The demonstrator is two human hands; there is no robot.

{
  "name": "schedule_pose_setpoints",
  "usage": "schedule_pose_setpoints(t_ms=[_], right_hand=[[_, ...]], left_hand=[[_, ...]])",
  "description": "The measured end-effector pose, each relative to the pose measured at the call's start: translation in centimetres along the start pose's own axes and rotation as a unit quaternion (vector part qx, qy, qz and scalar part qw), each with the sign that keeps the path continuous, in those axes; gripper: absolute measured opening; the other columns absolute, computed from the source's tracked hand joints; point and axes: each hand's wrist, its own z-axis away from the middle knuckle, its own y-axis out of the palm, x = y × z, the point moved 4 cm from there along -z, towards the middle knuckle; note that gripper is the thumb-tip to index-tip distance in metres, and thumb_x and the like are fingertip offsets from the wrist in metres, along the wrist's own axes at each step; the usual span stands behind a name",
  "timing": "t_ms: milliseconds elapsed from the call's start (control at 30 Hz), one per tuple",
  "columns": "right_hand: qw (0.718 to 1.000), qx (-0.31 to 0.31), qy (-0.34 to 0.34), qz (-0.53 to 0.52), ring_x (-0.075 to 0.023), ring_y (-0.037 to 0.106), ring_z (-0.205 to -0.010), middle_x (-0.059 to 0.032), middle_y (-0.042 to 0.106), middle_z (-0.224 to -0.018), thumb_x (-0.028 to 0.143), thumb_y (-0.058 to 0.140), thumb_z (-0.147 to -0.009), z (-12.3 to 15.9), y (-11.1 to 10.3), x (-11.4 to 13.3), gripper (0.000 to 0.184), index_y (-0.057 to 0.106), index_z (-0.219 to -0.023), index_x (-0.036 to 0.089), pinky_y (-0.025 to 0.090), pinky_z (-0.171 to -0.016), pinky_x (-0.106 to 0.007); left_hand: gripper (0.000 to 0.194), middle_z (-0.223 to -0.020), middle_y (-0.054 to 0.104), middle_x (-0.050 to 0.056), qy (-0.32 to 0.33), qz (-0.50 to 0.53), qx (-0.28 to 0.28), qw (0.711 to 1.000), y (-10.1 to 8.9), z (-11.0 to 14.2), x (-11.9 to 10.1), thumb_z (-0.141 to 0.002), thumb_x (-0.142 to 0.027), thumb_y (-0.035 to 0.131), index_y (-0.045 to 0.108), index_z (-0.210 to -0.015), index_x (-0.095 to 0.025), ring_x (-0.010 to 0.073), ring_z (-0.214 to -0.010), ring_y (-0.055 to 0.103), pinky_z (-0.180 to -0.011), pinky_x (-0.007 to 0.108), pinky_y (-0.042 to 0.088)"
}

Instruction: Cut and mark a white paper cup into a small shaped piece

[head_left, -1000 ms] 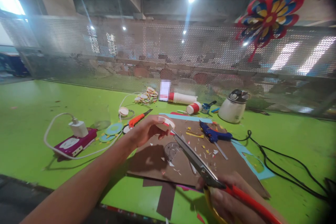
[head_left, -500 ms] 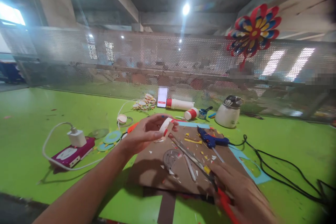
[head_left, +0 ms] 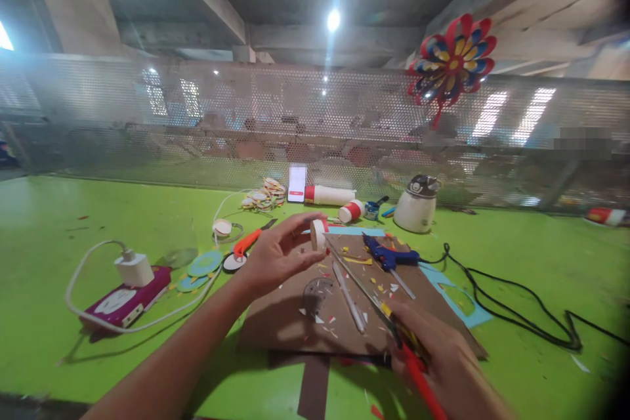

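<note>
My left hand (head_left: pixel 278 252) is closed in a pinch on a small white and red paper piece (head_left: pixel 319 233), held above a brown cardboard sheet (head_left: pixel 290 318). My right hand (head_left: pixel 445 361) grips red-and-yellow-handled scissors (head_left: pixel 388 318), whose long blades point up-left toward the paper piece. The blade tips sit just below the piece. A clear protractor (head_left: pixel 317 292) and a thin stick lie on the cardboard among small paper scraps.
A blue glue gun (head_left: pixel 391 256) with a black cord (head_left: pixel 512 308) lies on the cardboard's far side. Left are a purple device with a white charger (head_left: pixel 132 272), paper discs and an orange cutter (head_left: pixel 246 243). At the back stand a phone, cups and a white pot (head_left: pixel 417 207).
The scissors swung down from a raised position and now lie lower over the cardboard. My left hand turned the paper piece and the view shifted slightly right.
</note>
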Motion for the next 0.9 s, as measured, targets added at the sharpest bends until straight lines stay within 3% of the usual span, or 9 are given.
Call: schedule_pose_setpoints(t_ms=[67,200,400,500,633,733,900], right_hand=[[1.0,0.007,0.001,0.0,-0.0237,0.069,-0.078,-0.009,0.073,-0.092,0.017,0.056,-0.074,0.0,-0.1,0.1,0.038,0.067,-0.11,0.019,0.052,-0.065,-0.027],[0.998,0.034,0.044,-0.003,-0.0194,0.062,-0.062,-0.0028,0.068,-0.07,0.013,0.052,-0.071,-0.1,-0.5,0.3,0.025,0.068,-0.089,0.02,0.047,-0.057,-0.026],[0.996,0.075,0.047,0.014,-0.0207,0.061,-0.064,-0.0038,0.066,-0.069,0.017,0.056,-0.074,0.2,-0.6,0.2,0.008,0.063,-0.074,0.021,0.05,-0.061,-0.03],[0.994,0.073,0.068,0.05,-0.0248,0.066,-0.079,-0.0083,0.069,-0.086,0.021,0.052,-0.082,0.8,-0.6,0.1,0.024,0.067,-0.1,0.021,0.054,-0.07,-0.035],[0.988,0.067,0.066,0.124,-0.0272,0.067,-0.1,-0.0118,0.067,-0.109,0.014,0.049,-0.081,1.9,-0.7,0.0,0.054,0.053,-0.134,0.022,0.057,-0.083,-0.041],[0.981,0.042,0.035,0.185,-0.0276,0.068,-0.096,-0.0136,0.064,-0.113,0.011,0.046,-0.08,2.4,-1.1,0.5,0.06,0.046,-0.138,0.023,0.06,-0.079,-0.046],[0.971,0.017,0.002,0.24,-0.0277,0.07,-0.081,-0.0141,0.065,-0.102,0.013,0.045,-0.08,2.5,-1.7,1.6,0.05,0.05,-0.129,0.02,0.063,-0.066,-0.047]], left_hand=[[0.053,-0.131,0.06,0.012,-0.005,-0.011,0.014,1.0,0.2,0.1,-0.1,-0.075,-0.017,0.076,0.06,-0.125,-0.019,0.0227,-0.115,0.06,-0.105,0.042,0.046],[0.052,-0.131,0.06,0.011,-0.006,-0.019,0.026,0.999,0.4,0.3,-0.3,-0.076,-0.016,0.076,0.059,-0.126,-0.019,0.0214,-0.118,0.059,-0.108,0.04,0.045],[0.05,-0.125,0.064,0.009,0.011,-0.043,0.005,0.999,0.9,0.3,-0.5,-0.072,-0.016,0.079,0.061,-0.119,-0.018,0.0207,-0.115,0.061,-0.106,0.038,0.047],[0.049,-0.124,0.064,0.009,0.022,-0.097,-0.015,0.995,0.9,0.4,-0.4,-0.072,-0.019,0.079,0.061,-0.117,-0.018,0.0203,-0.112,0.063,-0.105,0.038,0.049],[0.048,-0.126,0.062,0.01,0.071,-0.183,-0.011,0.98,0.7,0.5,-0.1,-0.077,-0.024,0.076,0.058,-0.122,-0.019,0.0203,-0.112,0.063,-0.1,0.038,0.054],[0.048,-0.13,0.06,0.01,0.112,-0.268,-0.012,0.957,0.6,0.7,0.0,-0.081,-0.026,0.073,0.056,-0.125,-0.021,0.0206,-0.113,0.063,-0.097,0.038,0.056],[0.047,-0.133,0.06,0.01,0.156,-0.41,-0.003,0.898,0.7,1.0,-0.5,-0.085,-0.028,0.067,0.052,-0.13,-0.024,0.0213,-0.108,0.064,-0.092,0.041,0.057]])
